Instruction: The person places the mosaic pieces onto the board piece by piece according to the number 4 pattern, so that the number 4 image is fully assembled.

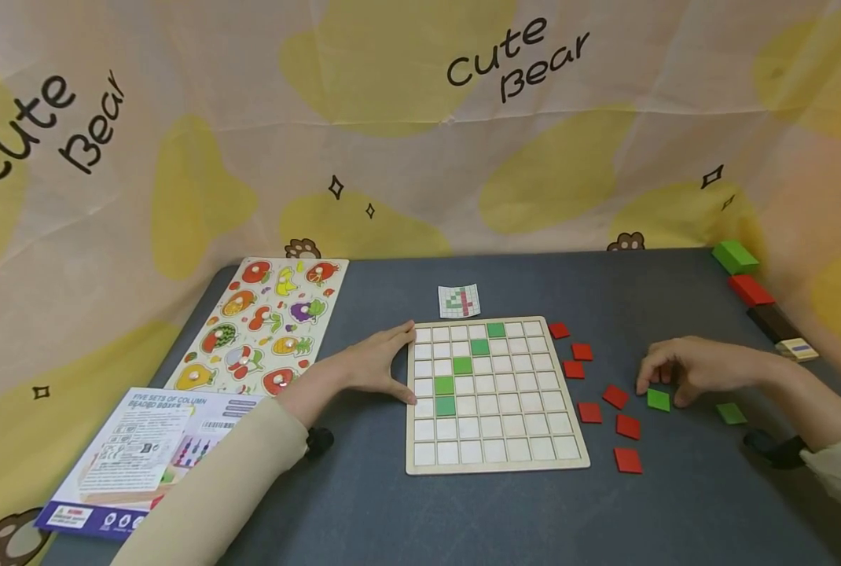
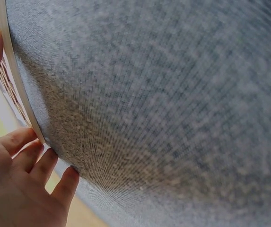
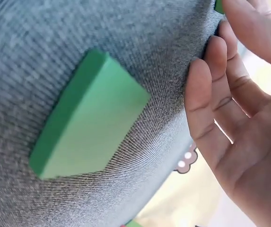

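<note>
My left hand (image 1: 378, 362) rests at the left edge of a white grid board (image 1: 498, 465), its thumb and fingertips touching the wooden rim. Several green square tiles sit in the board's cells, running from the top middle down to the left. My right hand (image 1: 689, 368) is low over the table right of the board. Its bent fingers and thumb stand on either side of a loose green tile (image 1: 659, 400), with small gaps showing. A second green tile (image 1: 731, 413) lies under the right wrist, large in the right wrist view (image 3: 95, 125).
Several loose red tiles (image 1: 590, 413) lie between board and right hand. A small pattern card (image 1: 458, 301) is behind the board. Green, red and dark blocks (image 1: 751, 291) line the table's right edge. A fruit puzzle board (image 1: 258, 326) and a printed box (image 1: 145, 448) are at left.
</note>
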A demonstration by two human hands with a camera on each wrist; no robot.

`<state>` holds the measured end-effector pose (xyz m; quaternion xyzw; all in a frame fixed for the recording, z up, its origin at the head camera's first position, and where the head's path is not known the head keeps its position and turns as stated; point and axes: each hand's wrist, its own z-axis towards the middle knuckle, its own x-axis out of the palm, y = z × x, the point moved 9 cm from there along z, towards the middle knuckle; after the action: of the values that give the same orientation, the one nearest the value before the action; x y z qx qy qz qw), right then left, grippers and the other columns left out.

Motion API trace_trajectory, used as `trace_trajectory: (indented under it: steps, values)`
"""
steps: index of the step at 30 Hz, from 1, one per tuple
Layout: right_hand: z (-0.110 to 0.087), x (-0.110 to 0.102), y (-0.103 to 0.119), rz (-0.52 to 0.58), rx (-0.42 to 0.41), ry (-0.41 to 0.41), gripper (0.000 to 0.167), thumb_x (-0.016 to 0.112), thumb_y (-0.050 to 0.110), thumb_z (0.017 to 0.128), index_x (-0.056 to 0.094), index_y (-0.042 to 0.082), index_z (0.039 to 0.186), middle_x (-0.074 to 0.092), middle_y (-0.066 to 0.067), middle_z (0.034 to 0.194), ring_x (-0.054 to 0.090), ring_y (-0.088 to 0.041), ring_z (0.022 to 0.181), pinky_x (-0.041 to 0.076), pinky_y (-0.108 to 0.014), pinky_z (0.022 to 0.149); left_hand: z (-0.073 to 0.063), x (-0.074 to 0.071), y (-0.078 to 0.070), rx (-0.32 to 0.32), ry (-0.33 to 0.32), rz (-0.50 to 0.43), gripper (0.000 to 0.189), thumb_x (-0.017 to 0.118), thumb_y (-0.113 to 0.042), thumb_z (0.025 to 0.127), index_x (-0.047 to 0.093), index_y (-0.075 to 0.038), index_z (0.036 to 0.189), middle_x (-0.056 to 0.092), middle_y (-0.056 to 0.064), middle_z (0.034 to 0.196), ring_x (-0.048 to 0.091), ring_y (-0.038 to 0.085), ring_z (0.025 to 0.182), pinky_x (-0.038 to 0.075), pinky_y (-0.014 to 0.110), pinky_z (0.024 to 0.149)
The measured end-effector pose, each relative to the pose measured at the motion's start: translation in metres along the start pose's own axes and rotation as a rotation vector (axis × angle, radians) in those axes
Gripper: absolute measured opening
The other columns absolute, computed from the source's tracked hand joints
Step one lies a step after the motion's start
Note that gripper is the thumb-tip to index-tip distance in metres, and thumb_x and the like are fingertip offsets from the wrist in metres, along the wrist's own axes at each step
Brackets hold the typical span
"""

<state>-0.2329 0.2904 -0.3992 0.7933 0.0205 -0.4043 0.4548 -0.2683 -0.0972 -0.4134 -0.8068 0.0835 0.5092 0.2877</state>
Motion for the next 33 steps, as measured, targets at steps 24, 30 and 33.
trace_trajectory:
  steps: [24,30,33]
  values:
    - [0.058,-0.017,0.043,-0.162,0.135,-0.236,0.016,0.081,0.015,0.080,0.066,0.019,0.085,0.061,0.005,0.076,0.054,-0.004,0.069,0.048,-0.022,0.062,-0.003,0.000,-0.001,0.006,-0.002,-0.017,0.113,0.081,-0.055,0.074,0.023,-0.007,0.157,0.010,0.011,0.169,0.018,0.035,0.155,0.024,0.051,0.124]
    - [0.102,0.000,0.089,-0.141,0.051,-0.294,0.010,0.076,0.012,0.085,0.070,0.018,0.089,0.065,0.005,0.077,0.057,-0.006,0.071,0.049,-0.022,0.064,-0.001,0.001,-0.001,0.008,0.005,-0.011,0.113,0.080,-0.056,0.074,0.022,-0.007,0.158,0.009,0.010,0.169,0.017,0.034,0.155,0.023,0.050,0.124]
    - [0.121,0.011,0.112,-0.129,-0.007,-0.306,0.009,0.075,0.011,0.086,0.071,0.018,0.090,0.068,0.005,0.079,0.058,-0.005,0.072,0.050,-0.021,0.066,0.000,0.001,-0.001,0.006,0.007,-0.006,0.113,0.080,-0.056,0.075,0.021,-0.007,0.158,0.008,0.010,0.169,0.017,0.034,0.155,0.023,0.050,0.124]
